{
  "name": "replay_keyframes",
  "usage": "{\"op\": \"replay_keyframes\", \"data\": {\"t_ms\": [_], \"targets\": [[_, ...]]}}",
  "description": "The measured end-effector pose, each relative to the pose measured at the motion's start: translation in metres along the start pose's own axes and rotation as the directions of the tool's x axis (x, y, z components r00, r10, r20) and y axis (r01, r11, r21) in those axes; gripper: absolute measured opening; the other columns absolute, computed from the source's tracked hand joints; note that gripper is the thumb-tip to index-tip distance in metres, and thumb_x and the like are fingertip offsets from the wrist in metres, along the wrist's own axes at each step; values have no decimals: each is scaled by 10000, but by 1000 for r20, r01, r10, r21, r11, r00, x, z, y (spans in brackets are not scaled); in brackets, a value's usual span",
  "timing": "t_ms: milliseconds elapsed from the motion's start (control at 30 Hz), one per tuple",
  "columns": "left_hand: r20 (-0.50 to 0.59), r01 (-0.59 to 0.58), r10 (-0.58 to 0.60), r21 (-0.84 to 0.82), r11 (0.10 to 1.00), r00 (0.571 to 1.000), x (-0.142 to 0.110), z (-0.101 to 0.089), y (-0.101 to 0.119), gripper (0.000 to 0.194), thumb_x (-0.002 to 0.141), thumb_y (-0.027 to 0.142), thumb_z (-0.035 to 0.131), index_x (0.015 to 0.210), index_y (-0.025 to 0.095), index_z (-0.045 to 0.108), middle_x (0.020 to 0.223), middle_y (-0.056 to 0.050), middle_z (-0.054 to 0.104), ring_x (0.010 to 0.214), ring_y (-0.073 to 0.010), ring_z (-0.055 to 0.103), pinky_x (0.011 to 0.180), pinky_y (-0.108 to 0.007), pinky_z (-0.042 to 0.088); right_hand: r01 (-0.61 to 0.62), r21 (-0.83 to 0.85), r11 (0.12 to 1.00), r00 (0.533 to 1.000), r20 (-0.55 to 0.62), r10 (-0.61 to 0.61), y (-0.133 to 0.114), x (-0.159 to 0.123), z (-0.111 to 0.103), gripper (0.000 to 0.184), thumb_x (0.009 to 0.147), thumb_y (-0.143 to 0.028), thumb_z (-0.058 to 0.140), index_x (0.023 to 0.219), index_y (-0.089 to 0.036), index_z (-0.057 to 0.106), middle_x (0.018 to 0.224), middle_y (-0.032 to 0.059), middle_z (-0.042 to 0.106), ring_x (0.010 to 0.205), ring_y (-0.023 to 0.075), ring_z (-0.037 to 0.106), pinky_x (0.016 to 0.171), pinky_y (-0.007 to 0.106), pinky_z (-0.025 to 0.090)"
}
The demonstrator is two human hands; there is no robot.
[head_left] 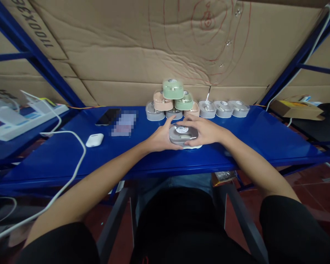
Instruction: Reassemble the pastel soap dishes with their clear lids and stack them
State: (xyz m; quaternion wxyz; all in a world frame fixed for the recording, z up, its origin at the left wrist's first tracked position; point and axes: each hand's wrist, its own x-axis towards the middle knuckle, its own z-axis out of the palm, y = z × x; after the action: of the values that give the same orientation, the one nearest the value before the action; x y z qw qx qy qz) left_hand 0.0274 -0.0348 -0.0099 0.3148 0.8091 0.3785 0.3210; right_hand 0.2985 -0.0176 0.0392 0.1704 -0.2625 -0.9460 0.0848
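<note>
The left hand (pixel 162 137) and right hand (pixel 202 131) were both closed on a grey translucent plastic case (pixel 183 135), the left gripping its left end and the right spread across its top and right end. The case lay with its long axis running sideways over a flat white piece (pixel 194 147) on the blue metal tabletop (pixel 57 165), just in front of a stack of pastel plastic cases (pixel 173 99). Its round white label was too small to read, while upside-down black lettering on a cardboard sheet (pixel 33 27) stayed unclear.
</note>
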Motion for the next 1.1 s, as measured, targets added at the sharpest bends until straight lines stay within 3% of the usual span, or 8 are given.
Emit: {"op": "replay_keyframes", "data": {"t_ms": [200,367,667,1100], "targets": [[-25,-3,3,-10,1000,1000,0,1,-5,1517,617,527,1101,1828,288,220,1537,-240,713,1455,-524,695,1232,-773,505,-14,2,1000,999,38,14,-3,0,-1,933,896,-619,831,1709,-229,594,1403,178,676,1283,408,662,1135,576,558],[-35,22,-24,-59,998,999,0,2,-5,1533,595,534,1108,1821,271,227,1556,-244,690,1459,-495,695,1240,-733,519,-39,-22,999,998,52,40,-8,-2,-3,904,927,-605,806,1732,-270,570,1426,163,683,1277,402,671,1122,574,565],[-82,-18,14,-42,999,997,1,7,-1,1421,640,561,1082,1785,275,289,1502,-193,735,1460,-479,690,1277,-708,482,-10,131,991,1000,27,7,5,-6,-8,989,860,-591,906,1738,-301,555,1515,147,701,1341,410,677,1185,611,546],[40,-10,9,16,1000,999,0,5,2,1445,664,568,1059,1803,249,229,1667,-246,623,1593,-509,571,1320,-718,450,-53,153,987,998,48,46,8,-10,-10,986,814,-632,948,1678,-292,616,1646,131,671,1476,422,642,1267,622,504]]}}
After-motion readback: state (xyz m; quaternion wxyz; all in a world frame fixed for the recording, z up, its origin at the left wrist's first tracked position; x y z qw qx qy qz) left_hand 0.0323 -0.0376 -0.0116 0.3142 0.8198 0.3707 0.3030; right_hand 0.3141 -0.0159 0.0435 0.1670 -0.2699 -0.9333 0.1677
